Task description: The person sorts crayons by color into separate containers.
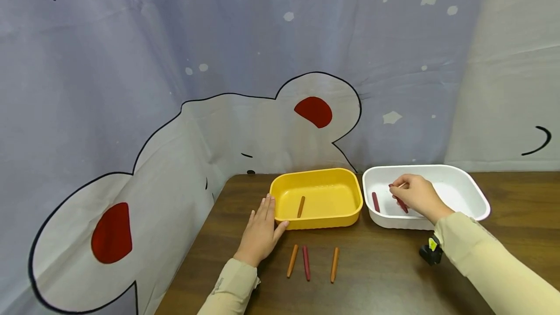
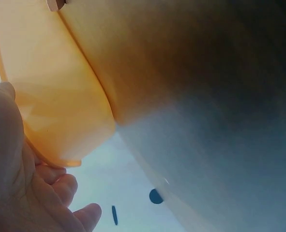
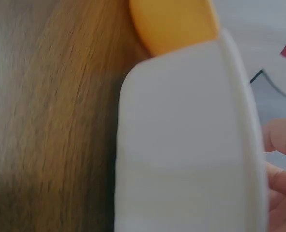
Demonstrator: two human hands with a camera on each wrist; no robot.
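My right hand (image 1: 419, 196) reaches over the white tub (image 1: 457, 222), thumb and fingers pinching a red crayon (image 1: 401, 204) that slants down toward the tub floor. Left of it in the tub lies another red crayon (image 1: 375, 201). In the right wrist view only some fingers (image 3: 279, 179) show past the white rim. My left hand (image 1: 259, 232) rests with straight fingers along the left end of the yellow tub (image 1: 319, 222), thumb at its front corner. Inside the yellow tub lies an orange-brown crayon (image 1: 301, 206).
In front of the yellow tub, an orange crayon (image 1: 292, 260), a red crayon (image 1: 306, 262) and another orange crayon (image 1: 334, 265) lie on the wooden table (image 1: 372, 276). The tubs stand side by side near the back edge, against a printed cloth (image 1: 245, 38).
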